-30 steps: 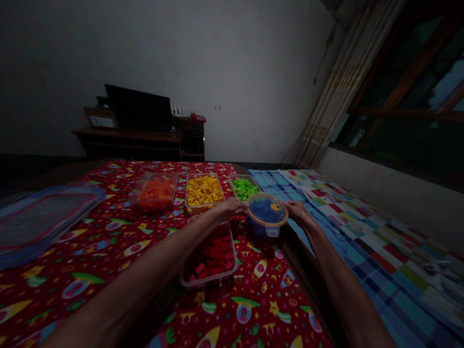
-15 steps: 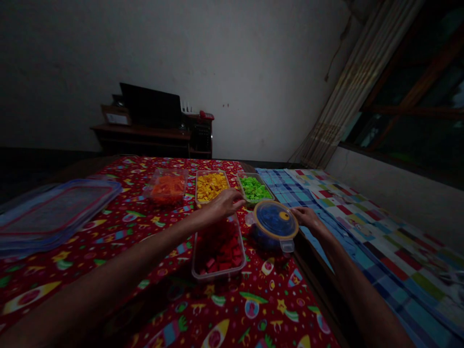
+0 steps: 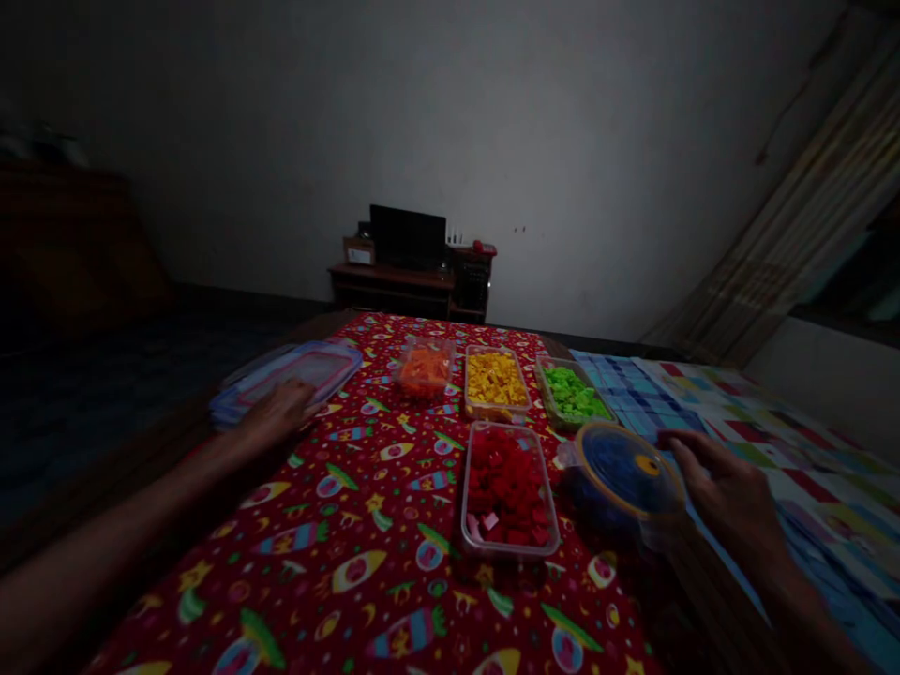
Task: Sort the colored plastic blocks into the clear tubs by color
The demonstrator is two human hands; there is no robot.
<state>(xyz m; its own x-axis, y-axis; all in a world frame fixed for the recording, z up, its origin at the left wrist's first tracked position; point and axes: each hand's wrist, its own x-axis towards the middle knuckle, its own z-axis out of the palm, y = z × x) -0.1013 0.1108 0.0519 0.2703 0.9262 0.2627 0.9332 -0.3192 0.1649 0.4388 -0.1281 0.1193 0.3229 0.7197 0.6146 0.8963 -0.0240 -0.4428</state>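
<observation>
My left hand lies over the near right part of a stack of clear plastic lids with blue and red rims, its fingers stretched over them. Beside the round container with a yellow-rimmed clear lid is my right hand, fingers apart and pointing at the rim; whether they touch it is hard to see. Blue pieces show dimly inside that container. To its left stands an uncovered rectangular box of red pieces.
Open boxes of orange pieces, yellow pieces and green pieces line the far part of the red patterned cloth. A blue checked cloth lies to the right. A desk with a monitor stands by the wall.
My left hand has moved from above the red pieces leftward to the lid stack. My right hand stays by the round container. The view has turned left.
</observation>
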